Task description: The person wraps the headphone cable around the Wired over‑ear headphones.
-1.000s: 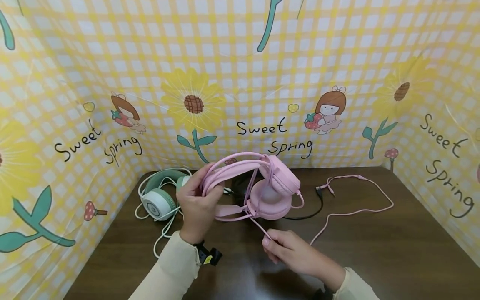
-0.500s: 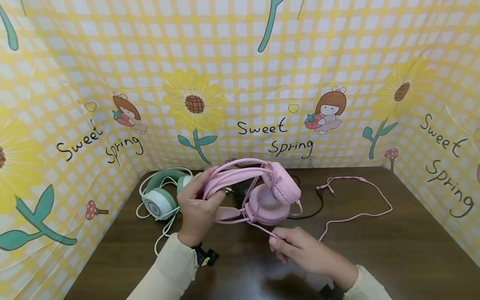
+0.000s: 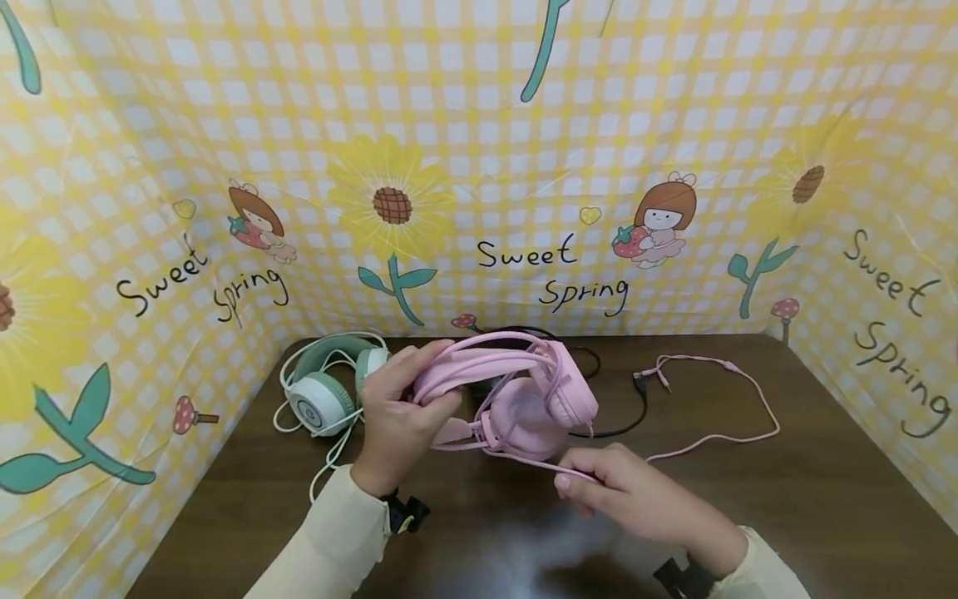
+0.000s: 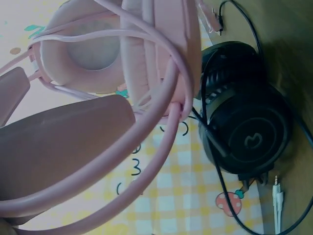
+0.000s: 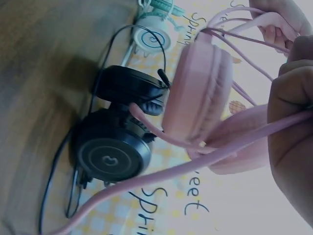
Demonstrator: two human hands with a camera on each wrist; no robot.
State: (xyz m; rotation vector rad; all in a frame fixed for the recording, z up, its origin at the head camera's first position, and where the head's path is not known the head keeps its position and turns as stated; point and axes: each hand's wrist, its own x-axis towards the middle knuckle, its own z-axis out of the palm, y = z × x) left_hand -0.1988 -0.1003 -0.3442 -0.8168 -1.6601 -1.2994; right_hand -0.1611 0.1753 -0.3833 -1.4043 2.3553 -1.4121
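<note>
My left hand [image 3: 404, 412] grips the headband of the pink headphones [image 3: 527, 420], holding them up over the table with the ear cups toward the right. Pink cable is looped around the headband and the cups. Low and to the right, my right hand [image 3: 632, 491] pinches the pink cable [image 3: 535, 462], which runs fairly straight from the lower cup. Beyond that hand the cable trails onto the table and curves round to its plugs. In the right wrist view the pink cable [image 5: 161, 176] passes through the curled fingers.
Green and white headphones [image 3: 318, 399] lie at the back left, their white cord hanging toward the front. Black headphones [image 4: 247, 127] rest behind the pink pair, mostly hidden in the head view. Their black cable [image 3: 636, 420] reaches near the pink plugs. A checked cloth [image 3: 479, 150] walls the table [image 3: 808, 499].
My right hand has moved right and slightly down, drawing the cable out from the headphones. The pink headphones have dropped a little and tilted. The left hand keeps its hold.
</note>
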